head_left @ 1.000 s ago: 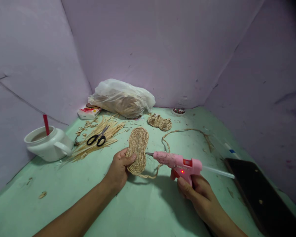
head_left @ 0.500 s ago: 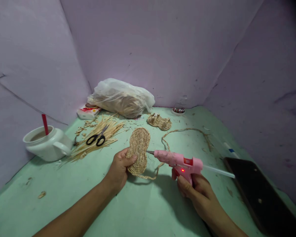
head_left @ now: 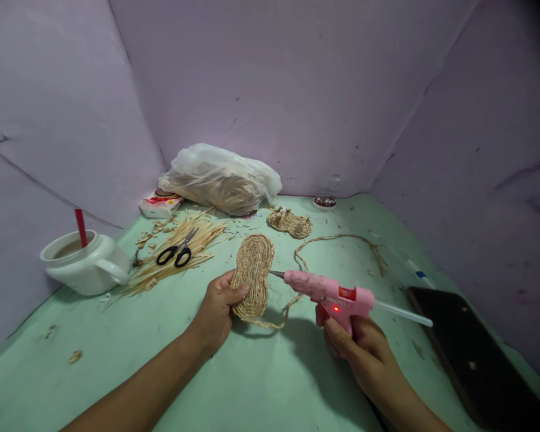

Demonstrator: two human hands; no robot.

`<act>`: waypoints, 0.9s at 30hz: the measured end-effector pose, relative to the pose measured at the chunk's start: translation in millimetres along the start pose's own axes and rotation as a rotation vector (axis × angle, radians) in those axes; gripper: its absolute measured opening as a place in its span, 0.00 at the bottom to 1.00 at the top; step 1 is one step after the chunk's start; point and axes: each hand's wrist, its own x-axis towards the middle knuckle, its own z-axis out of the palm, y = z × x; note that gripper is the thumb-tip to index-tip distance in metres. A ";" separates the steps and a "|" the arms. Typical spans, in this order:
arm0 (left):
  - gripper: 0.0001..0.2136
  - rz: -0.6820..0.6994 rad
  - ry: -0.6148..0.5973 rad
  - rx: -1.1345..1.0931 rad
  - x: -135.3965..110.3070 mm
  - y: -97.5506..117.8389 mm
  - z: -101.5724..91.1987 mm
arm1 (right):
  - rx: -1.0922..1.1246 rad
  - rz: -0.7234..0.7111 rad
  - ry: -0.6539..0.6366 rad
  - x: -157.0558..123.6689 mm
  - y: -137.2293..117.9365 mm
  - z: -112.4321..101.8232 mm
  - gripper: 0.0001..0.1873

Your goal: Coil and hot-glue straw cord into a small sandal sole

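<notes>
Though near sole (head_left: pixel 254 264), glue gun (head_left: pixel 327 290) farther right

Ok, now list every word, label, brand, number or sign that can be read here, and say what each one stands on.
No text can be read in this view.
White box: red and yellow print, too small and blurred to read.
Pink glue gun: a red light shows, but any lettering on the body is too faint to make out.
</notes>
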 end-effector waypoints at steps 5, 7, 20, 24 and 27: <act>0.16 0.006 -0.009 0.011 -0.1 -0.7 -0.8 | -0.022 -0.004 0.011 -0.2 1.0 -1.4 0.24; 0.16 0.007 -0.015 0.014 -0.1 -0.6 -0.8 | -0.034 -0.006 0.025 -0.5 1.3 -1.7 0.24; 0.16 0.004 -0.026 0.036 -2.2 0.4 0.7 | 0.023 0.013 0.049 0.1 -1.8 0.4 0.25; 0.16 0.004 -0.026 0.040 -2.3 0.2 0.6 | 0.015 0.012 0.047 -0.3 -1.7 0.1 0.24; 0.16 0.009 -0.014 0.031 -0.8 0.1 0.5 | -0.007 -0.001 0.049 -0.3 -1.7 -0.6 0.24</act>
